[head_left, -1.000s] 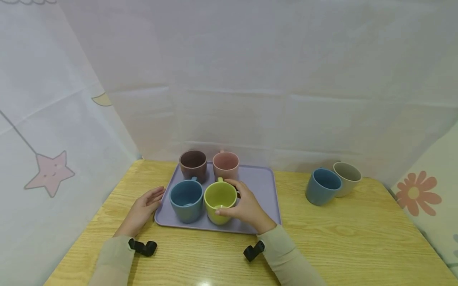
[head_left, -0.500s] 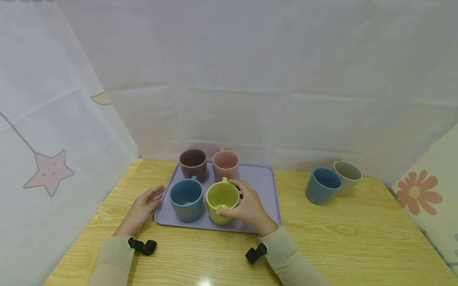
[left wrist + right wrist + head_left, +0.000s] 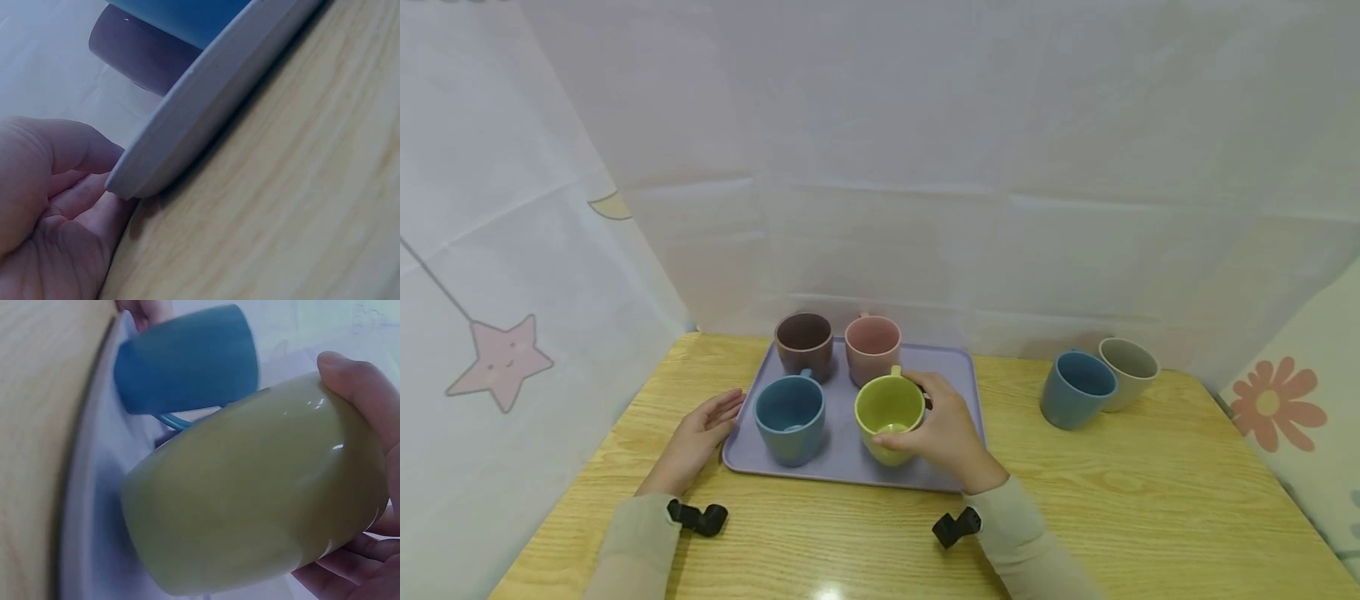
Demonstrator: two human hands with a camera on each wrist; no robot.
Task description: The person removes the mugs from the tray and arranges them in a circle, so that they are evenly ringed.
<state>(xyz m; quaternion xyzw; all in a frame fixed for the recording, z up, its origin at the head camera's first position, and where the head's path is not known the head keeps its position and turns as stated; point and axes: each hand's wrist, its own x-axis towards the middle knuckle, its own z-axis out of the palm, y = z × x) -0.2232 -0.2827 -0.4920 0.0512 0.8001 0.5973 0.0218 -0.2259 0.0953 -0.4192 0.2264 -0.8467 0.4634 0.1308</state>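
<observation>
My right hand (image 3: 946,429) grips a yellow-green mug (image 3: 889,410) by its rim and side, thumb at the near side and fingers around the far right. The mug is over the right half of a lilac tray (image 3: 958,367); whether its base touches the tray I cannot tell. To its left on the tray is a blue mug (image 3: 790,421), with a gap between them. Behind stand a dark brown mug (image 3: 805,346) and a pink mug (image 3: 872,350). My left hand (image 3: 696,437) rests at the tray's left edge, fingers loosely extended against it, as the left wrist view shows.
On the wooden table (image 3: 1150,500) to the right stand another blue mug (image 3: 1077,392) and a grey-beige mug (image 3: 1129,375), close together. A white cloth (image 3: 962,167) hangs behind the table. Bare tray surface lies behind and right of my right hand.
My right hand has moved the yellow-green mug to the right, widening the gap from the blue mug beside it. My left hand stays at the tray's edge.
</observation>
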